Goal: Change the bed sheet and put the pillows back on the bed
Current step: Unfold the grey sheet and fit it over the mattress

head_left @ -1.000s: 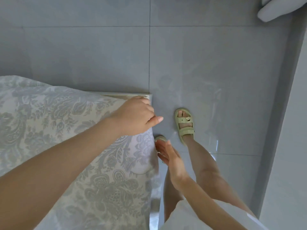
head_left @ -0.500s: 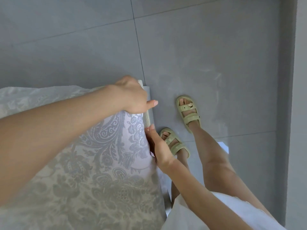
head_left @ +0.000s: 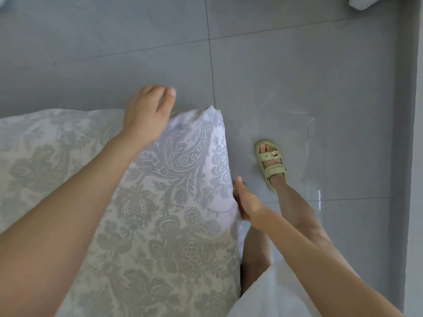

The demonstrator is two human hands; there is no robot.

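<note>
Showed a bed sheet [head_left: 160, 225], pale with a grey damask pattern, spread over the lower left and centre of the frame, its corner peaked just above centre. Showed the left hand [head_left: 146, 115] lying on the sheet directly left of that peak, palm against a gathered fold, fingers curled down past the far edge toward the top of the frame. Could not tell whether any fabric was held there. Showed the right hand [head_left: 248, 203] against the sheet's right edge, below the peak, thumb raised and free, fingers hidden behind the hanging cloth. Could not tell there either whether the cloth was gripped. Placed the peaked corner between the two hands, with the sheet touching both. Included grey floor tiles [head_left: 297, 88], a pale green sandal [head_left: 271, 164] on a foot right of the sheet, a white garment [head_left: 274, 294] at lower centre, and part of a white object [head_left: 364, 2] in the upper right corner.
</note>
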